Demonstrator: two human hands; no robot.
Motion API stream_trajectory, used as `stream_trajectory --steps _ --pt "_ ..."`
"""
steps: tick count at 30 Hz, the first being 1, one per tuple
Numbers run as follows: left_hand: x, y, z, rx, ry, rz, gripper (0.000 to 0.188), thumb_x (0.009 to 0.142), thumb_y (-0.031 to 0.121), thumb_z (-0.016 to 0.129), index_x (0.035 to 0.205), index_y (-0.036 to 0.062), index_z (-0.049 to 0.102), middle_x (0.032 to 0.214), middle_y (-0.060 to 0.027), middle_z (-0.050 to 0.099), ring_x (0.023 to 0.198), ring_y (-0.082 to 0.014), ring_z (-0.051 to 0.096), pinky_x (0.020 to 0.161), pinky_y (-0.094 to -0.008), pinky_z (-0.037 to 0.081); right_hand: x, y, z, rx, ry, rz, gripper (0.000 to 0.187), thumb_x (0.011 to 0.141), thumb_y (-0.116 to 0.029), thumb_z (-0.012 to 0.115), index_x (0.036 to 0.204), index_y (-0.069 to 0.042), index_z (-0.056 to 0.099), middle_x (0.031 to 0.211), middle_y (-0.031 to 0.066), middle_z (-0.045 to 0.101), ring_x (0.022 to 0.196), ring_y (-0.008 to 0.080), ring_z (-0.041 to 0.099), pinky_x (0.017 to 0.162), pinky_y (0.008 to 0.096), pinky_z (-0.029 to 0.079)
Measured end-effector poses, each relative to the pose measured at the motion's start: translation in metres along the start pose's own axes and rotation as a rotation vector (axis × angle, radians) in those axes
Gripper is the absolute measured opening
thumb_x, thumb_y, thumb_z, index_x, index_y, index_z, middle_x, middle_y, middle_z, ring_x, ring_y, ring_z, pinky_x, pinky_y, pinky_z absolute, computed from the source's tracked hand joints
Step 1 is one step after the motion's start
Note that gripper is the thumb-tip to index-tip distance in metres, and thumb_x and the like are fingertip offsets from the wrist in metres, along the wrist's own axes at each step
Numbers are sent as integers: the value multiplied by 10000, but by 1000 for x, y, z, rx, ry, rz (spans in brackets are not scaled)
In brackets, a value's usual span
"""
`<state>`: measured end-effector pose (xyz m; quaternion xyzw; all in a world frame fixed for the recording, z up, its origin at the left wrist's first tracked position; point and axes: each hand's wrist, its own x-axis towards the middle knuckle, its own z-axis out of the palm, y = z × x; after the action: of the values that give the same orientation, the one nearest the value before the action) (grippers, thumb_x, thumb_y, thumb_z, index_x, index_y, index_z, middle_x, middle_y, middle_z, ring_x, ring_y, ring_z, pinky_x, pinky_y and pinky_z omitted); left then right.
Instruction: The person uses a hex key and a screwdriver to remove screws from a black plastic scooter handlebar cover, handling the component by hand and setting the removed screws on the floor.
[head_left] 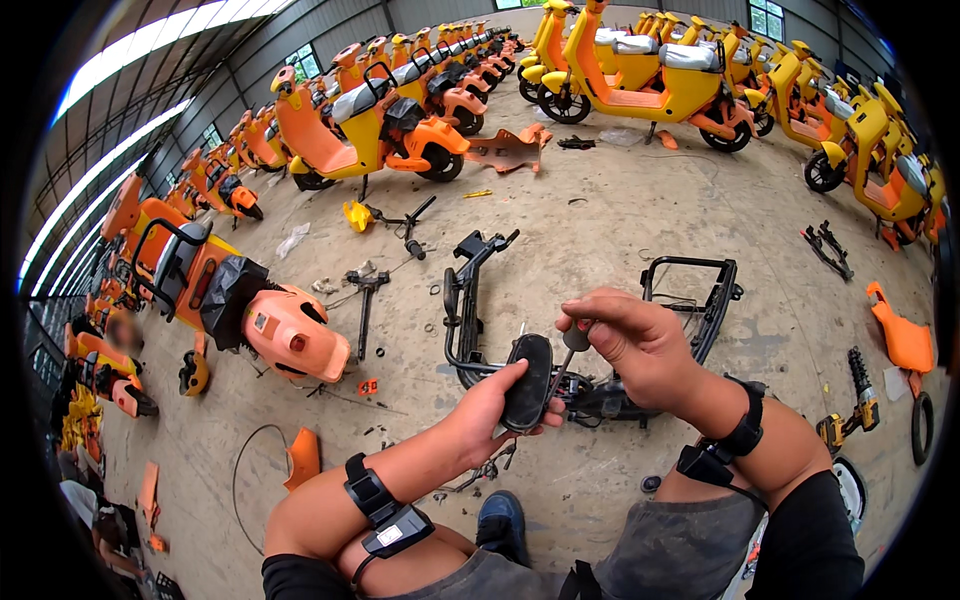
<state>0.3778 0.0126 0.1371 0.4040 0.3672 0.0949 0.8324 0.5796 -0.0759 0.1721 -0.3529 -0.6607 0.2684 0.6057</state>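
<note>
My left hand (pixel 482 412) is closed around a flat, oblong black part (pixel 528 375) with rounded ends, which it holds up on a slant; its exact kind I cannot make out. In my right hand (pixel 640 345) is a screwdriver (pixel 576 338), pinched by its dark handle. Its shaft slants down to the right edge of the black part, and whether the tip touches a screw is too small to tell. Below and behind both hands, a black tubular scooter frame (pixel 468 335) lies on the concrete floor, partly hidden by my hands.
Orange scooters (pixel 285 325) stand on the left, with yellow ones (pixel 640 75) at the back. Loose on the floor lie a steering stem (pixel 368 300), an orange panel (pixel 303 458) and a curved cable (pixel 236 480). A yellow-black cordless drill (pixel 862 400) lies at right beside a tyre (pixel 922 428).
</note>
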Motion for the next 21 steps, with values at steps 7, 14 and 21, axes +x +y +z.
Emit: stream_trajectory --steps 7,14,21 --pt "1 0 -1 10 -15 11 453 1049 422 336 1173 51 565 1041 -166 704 916 -282 707 800 -378 533 2 -4 9 -133 79 -173 263 983 -127 598 1224 -35 644 1213 94 595 1019 189 593 925 303 469" --pt "2 -1 -5 -15 -29 15 455 1047 419 352 1185 43 567 1034 -175 704 912 -279 708 798 -378 539 -1 -1 4 11 38 -49 267 977 -89 580 1235 -38 628 1126 89 583 1029 179 555 955 304 438" --pt "1 0 -2 -7 -20 13 459 1047 419 351 1188 41 569 1030 -175 706 907 -282 708 794 -378 535 1 -6 4 -208 101 -167 249 966 -80 593 1206 -31 633 1092 87 575 997 165 549 924 298 440"
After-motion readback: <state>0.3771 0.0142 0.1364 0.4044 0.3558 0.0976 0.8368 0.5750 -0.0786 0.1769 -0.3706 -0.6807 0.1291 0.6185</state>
